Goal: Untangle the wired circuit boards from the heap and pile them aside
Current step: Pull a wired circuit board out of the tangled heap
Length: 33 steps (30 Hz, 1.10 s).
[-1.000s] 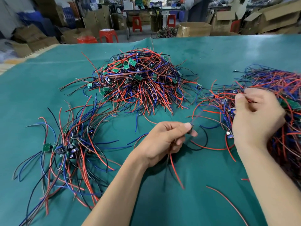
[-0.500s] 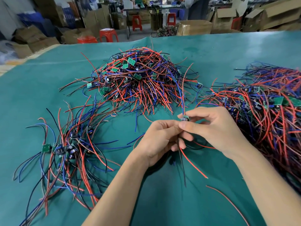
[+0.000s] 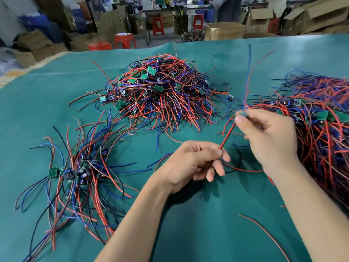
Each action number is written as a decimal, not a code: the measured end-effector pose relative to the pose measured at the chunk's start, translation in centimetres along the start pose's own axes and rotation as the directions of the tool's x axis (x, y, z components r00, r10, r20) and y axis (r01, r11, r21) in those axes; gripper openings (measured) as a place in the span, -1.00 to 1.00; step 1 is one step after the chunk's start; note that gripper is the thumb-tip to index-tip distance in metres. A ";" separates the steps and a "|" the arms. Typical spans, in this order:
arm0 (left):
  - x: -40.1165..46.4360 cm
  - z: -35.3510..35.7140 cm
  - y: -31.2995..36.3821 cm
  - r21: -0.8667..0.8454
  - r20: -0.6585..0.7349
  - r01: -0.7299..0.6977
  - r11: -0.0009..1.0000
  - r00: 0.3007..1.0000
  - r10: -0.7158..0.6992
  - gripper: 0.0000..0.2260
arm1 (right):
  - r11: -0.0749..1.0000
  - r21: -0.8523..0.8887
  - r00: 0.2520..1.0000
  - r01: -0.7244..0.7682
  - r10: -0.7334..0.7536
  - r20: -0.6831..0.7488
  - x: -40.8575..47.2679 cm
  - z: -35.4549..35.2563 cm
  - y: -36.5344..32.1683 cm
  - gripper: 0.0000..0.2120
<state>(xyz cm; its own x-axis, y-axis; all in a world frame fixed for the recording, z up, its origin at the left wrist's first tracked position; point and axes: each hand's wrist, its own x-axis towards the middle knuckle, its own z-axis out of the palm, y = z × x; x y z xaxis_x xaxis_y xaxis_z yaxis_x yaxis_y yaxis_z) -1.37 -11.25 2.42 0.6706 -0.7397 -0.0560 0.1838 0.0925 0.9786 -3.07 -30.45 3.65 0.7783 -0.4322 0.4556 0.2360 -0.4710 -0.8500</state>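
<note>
we are pinching a small circuit board (image 3: 243, 113) in our right hand (image 3: 268, 137), while our left hand (image 3: 194, 163), at seven o'clock of it, is gripping its red wire (image 3: 227, 135).

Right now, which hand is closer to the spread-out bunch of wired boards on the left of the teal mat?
Left. The left hand is just right of that spread-out bunch of wired boards; the right hand is farther right, beside the other heap.
</note>
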 end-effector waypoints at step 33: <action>0.3 0.4 -0.2 0.003 -0.116 -0.008 1.000 0.993 0.008 -0.74 | 0.757 -0.652 0.900 0.051 0.247 0.358 5.9 11.5 -5.9 -0.73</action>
<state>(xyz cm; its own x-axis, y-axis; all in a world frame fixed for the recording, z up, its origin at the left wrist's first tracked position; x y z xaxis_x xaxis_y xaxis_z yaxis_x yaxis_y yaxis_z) -1.52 -11.77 2.31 0.7507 -0.6569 -0.0705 0.1765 0.0966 0.9795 6.85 -21.36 8.35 0.9675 -0.2300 0.1051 -0.1606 -0.8799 -0.4472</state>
